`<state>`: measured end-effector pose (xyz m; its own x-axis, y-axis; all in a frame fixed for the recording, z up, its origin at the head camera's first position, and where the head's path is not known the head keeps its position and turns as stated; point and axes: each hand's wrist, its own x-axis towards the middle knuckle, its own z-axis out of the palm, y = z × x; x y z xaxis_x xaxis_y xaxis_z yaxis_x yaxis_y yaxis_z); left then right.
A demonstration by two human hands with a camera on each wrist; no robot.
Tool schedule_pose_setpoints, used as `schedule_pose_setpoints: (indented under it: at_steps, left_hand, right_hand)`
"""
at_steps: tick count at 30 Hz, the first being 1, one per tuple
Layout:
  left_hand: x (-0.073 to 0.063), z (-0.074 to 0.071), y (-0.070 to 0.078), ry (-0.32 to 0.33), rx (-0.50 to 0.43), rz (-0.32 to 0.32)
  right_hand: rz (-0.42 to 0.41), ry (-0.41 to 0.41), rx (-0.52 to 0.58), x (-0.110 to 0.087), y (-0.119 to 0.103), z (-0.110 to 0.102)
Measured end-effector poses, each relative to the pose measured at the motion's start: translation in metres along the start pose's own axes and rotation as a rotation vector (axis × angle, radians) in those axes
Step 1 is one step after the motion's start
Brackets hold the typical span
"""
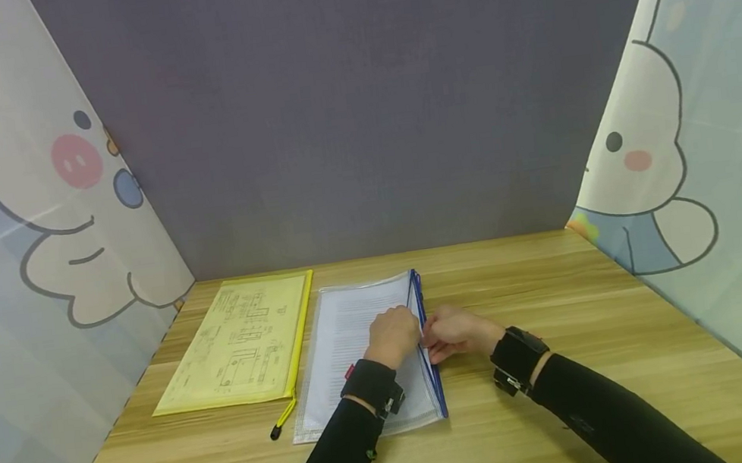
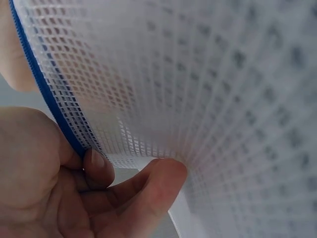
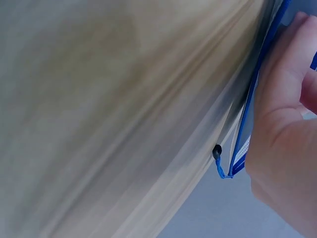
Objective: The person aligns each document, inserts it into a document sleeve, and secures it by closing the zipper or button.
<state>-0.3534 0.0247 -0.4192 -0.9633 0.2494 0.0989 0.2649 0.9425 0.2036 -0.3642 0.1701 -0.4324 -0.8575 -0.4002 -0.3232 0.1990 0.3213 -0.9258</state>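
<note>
A clear mesh zipper pouch (image 1: 331, 366) with a blue zipper edge lies on the table, holding white printed sheets. My left hand (image 1: 393, 336) pinches the pouch near its zipper side. The left wrist view shows that hand (image 2: 114, 193) with thumb and finger on the mesh and blue edge, close to the printed page. At the zipper opening, my right hand (image 1: 454, 330) has its fingers curled at the blue edge. In the right wrist view this hand (image 3: 285, 119) is beside the blue zipper strip (image 3: 250, 94); its fingertips are partly cut off.
Left of the pouch lies a yellow zipper pouch (image 1: 246, 345) with a technical drawing in it and a yellow pull cord (image 1: 285, 413). A blue cord with a black bead (image 3: 217, 151) hangs at the clear pouch's far corner. A grey panel (image 1: 357, 111) stands behind the wooden table (image 1: 571, 422).
</note>
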Motion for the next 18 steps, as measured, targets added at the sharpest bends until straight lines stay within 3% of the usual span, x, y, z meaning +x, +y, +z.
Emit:
schedule_pose_setpoints:
  at_steps: [6, 18]
  left_hand:
    - [-0.0010, -0.0007, 0.0006, 0.026, -0.015, -0.010]
    - [-0.0014, -0.0009, 0.0013, 0.004, -0.021, -0.024]
  right_hand:
    - [0.006, 0.027, -0.014, 0.0013, -0.0020, 0.0029]
    - [0.002, 0.033, -0.021, 0.0032, -0.0048, 0.0081]
